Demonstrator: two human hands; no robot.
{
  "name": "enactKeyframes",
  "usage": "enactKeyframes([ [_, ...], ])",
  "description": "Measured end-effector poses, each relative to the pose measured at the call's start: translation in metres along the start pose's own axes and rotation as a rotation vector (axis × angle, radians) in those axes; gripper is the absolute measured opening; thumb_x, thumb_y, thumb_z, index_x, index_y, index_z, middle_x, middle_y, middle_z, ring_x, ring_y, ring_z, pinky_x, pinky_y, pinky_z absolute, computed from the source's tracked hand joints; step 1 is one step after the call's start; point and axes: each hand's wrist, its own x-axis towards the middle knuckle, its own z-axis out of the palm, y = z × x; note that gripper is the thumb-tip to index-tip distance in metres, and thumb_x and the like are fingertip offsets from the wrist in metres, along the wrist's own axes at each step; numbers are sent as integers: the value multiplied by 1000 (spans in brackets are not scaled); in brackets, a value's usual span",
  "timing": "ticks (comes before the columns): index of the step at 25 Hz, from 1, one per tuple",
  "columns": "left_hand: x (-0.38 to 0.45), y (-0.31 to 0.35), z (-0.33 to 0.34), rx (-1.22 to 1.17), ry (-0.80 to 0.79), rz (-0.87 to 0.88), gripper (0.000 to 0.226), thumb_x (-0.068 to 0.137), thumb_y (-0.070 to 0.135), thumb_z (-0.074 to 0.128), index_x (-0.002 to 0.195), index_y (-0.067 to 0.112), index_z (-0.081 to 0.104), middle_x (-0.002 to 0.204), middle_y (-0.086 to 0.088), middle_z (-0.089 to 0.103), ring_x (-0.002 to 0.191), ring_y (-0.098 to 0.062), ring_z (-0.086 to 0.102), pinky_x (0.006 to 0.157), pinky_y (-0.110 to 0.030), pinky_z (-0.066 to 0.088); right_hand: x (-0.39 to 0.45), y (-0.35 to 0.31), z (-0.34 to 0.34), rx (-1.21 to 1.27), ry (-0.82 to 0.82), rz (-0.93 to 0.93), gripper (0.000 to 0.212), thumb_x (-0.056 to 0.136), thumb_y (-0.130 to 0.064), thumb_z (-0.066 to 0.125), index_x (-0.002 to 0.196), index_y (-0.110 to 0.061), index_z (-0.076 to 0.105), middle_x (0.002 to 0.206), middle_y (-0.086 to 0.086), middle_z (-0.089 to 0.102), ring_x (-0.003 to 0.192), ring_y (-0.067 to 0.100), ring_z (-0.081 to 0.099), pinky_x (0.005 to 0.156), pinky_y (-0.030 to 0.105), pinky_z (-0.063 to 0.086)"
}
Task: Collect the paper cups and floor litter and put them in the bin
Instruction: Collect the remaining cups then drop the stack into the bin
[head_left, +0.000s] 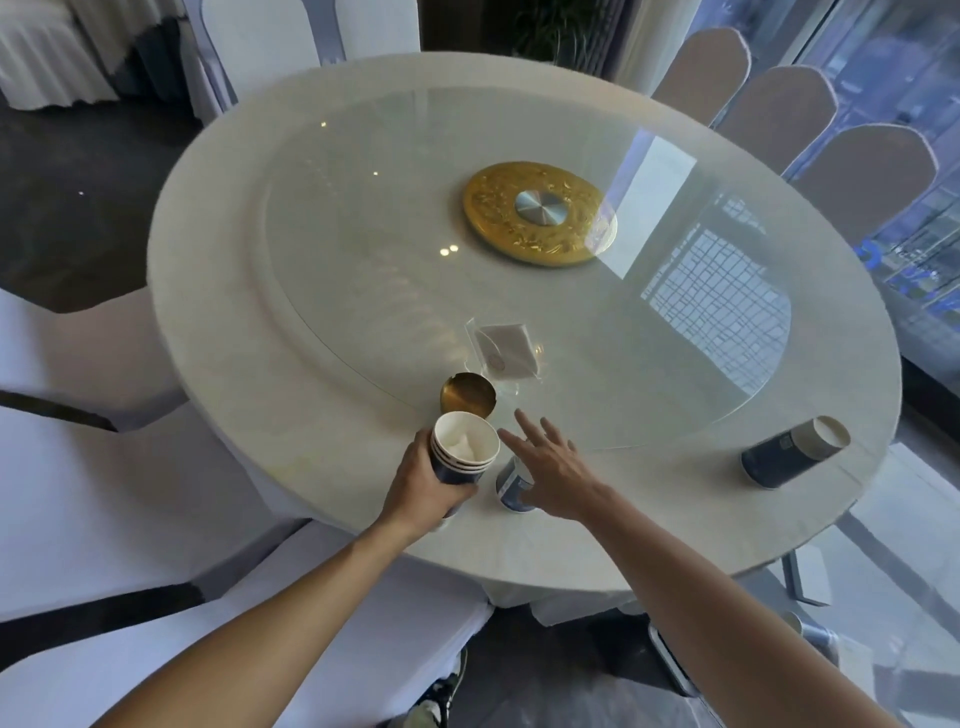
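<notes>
Left hand: fingers clenched around nested stack of paper cups, white crumpled tissue inside.
Right hand: fingers spread, released, held over upright navy cup.
Bench: round, cream cloth, glass turntable.
Third cup: cylindrical, lying tipped near right rim.

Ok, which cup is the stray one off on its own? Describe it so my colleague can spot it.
Start at the round table with the gold disc in the middle. Follow the near edge to the person's right, well past both hands. The stray cup lies on its side there, dark blue with a white rim, alone, unlike the upright ones by the hands.
</notes>
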Motion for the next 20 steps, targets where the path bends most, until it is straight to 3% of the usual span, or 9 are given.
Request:
enactKeyframes([
  [3,5,-2,7,9,-21,-24,87,60,24,96,134,20,51,130,-2,65,119,-26,63,91,-36,54,5,5,3,-27,12,-28,66,93,-21,68,153,-23,39,164,7,25,138,39,33,104,51,46],
  [6,12,6,16,-1,-23,-16,86,61,21,97,134,18,51,129,-3,65,118,-26,63,87,-30,49,3,14,0,-78,53,-9,46,93,-23,67,136,-16,54,138,8,48,116,33,47,88,40,50],
  [9,17,25,28,-21,-23,29,90,63,20,97,139,18,49,132,-2,64,120,-23,61,94,-33,50,-11,27,0,-82,62,55,46,92,-30,71,132,-14,54,132,9,49,115,32,50,83,40,48],
  [14,17,56,53,-29,-78,98,102,57,31,97,145,26,44,138,-1,62,128,-23,60,108,-44,52,-49,61,27,-85,-118,236,67,86,-25,78,141,-9,43,136,10,52,122,30,53,99,39,49],
  [18,19,81,70,-67,-114,144,108,52,33,94,143,28,37,138,-1,58,128,-23,58,105,-40,52,-83,88,58,122,-90,344,58,81,-24,70,131,-16,43,130,4,55,116,28,55,98,43,49],
  [20,20,96,84,-75,-135,174,105,59,20,96,143,25,34,137,-2,57,127,-24,57,100,-35,52,-99,103,64,298,-43,403,54,74,-24,66,121,-22,41,121,1,55,108,25,55,93,42,50],
])
